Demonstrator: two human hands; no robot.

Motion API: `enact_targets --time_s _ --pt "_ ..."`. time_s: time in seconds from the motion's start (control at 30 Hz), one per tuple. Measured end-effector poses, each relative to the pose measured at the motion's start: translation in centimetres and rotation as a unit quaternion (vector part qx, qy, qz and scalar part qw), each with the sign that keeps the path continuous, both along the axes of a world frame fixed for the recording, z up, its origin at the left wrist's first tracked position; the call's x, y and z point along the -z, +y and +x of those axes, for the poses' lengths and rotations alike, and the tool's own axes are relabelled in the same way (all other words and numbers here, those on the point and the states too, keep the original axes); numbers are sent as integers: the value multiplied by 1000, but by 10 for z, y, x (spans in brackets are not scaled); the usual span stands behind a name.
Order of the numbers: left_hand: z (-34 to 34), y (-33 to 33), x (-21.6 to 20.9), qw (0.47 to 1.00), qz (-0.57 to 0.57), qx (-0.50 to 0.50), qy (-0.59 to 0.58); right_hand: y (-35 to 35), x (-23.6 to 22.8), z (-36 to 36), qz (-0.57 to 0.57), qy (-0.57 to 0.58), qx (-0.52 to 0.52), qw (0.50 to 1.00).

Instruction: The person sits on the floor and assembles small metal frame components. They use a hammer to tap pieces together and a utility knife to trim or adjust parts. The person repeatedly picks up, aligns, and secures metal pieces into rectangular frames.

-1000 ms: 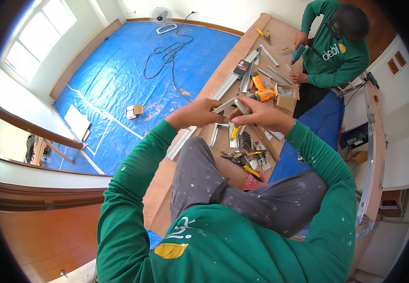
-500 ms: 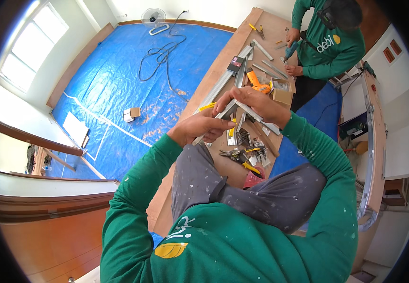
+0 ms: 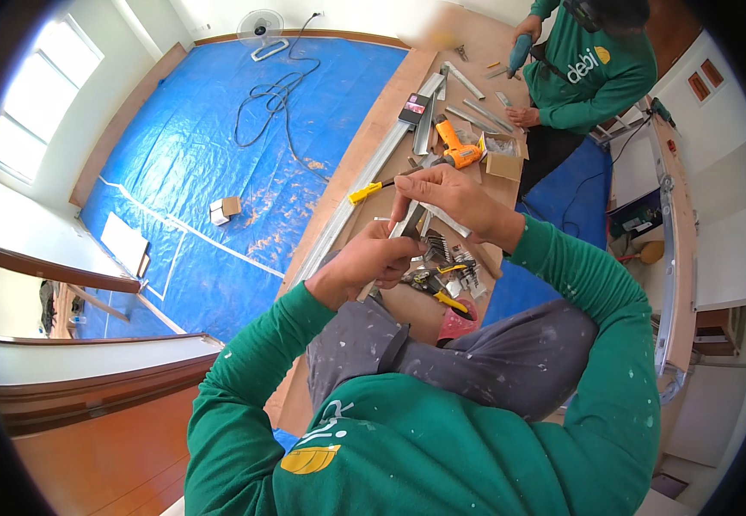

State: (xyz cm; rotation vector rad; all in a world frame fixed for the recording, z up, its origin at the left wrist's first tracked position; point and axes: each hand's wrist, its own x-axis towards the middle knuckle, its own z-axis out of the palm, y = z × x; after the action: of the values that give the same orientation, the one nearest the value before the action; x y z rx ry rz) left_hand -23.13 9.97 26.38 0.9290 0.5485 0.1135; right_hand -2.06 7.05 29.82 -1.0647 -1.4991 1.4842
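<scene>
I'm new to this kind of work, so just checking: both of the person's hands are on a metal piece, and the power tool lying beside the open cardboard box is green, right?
Not quite: the power tool beside the open cardboard box is orange, as the head view shows. Both hands, left and right, are on a metal piece.

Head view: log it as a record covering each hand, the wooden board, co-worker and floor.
Left hand: gripping a grey metal strip
Right hand: at the strip's upper part; grip unclear
Wooden board: orange drill, open cardboard box, yellow-handled snips
Co-worker: one hand on a teal power tool
Floor: blue sheet, fan, dark cable, small box
</scene>
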Motion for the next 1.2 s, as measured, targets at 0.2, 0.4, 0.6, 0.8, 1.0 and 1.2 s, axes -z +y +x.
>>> enact_targets --time_s 0.2,0.4,0.6,0.8,1.0,1.2 --pt "4 -12 5 998 -21 -57 5 2 -5 3 -113 46 -12 992" --pt "10 -10 -2 998 -22 -50 -26 0 -11 6 -16 -1 21 1000" --pt "21 2 -20 985 -121 -67 -99 12 -46 29 82 11 -2 997" --pt "54 0 -11 958 -210 -86 -175 -23 -48 48 305 -275 161 897" --pt "52 -7 -16 930 -263 -83 -244 -16 -63 25 348 -306 193 865" --pt "53 -15 -19 922 -272 -74 -266 -19 -77 21 343 -414 192 821"
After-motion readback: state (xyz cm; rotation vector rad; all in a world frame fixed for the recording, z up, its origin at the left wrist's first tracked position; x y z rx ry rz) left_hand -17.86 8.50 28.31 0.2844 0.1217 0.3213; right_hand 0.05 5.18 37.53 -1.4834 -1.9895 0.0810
